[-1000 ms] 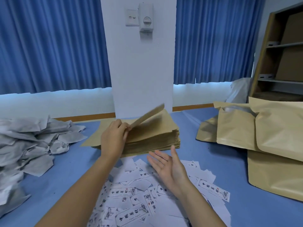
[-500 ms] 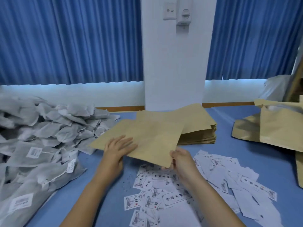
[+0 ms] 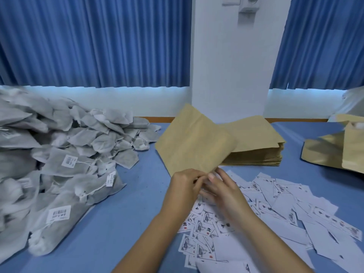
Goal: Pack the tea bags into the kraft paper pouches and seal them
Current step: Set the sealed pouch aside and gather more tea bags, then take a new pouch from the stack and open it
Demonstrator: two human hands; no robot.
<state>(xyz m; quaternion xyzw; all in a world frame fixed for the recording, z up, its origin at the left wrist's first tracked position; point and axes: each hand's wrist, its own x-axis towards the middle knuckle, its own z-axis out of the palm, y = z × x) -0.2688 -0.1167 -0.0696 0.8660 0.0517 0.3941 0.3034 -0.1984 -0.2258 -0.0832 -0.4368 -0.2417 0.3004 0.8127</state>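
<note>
One kraft paper pouch (image 3: 195,142) is off the desk (image 3: 137,203) and held by two hands that meet at its near edge. The left hand (image 3: 185,186) has its fingers curled over that edge and grips it. The right hand (image 3: 222,188) sits just beside the left, touching it, with the thumb on the pouch's lower corner in a pinch; motion blur hides how its other fingers lie. The pouch is flat, plain tan and unprinted, tilted up and away from the person, with a faint crease across its far end. Whether its mouth is open cannot be told. Behind it, on the desk, lies one neat stack of flat pouches (image 3: 258,154), its layers too many to count. On the left is one large heap of grey tea bags (image 3: 69,154) with strings and white barcode tags, also too many to count. Under and to the right of the hands are dozens of scattered printed paper slips (image 3: 275,203). At the right edge stand at least two larger kraft bags (image 3: 334,152). Two blue curtains (image 3: 98,42) flank one white pillar (image 3: 230,66).
</note>
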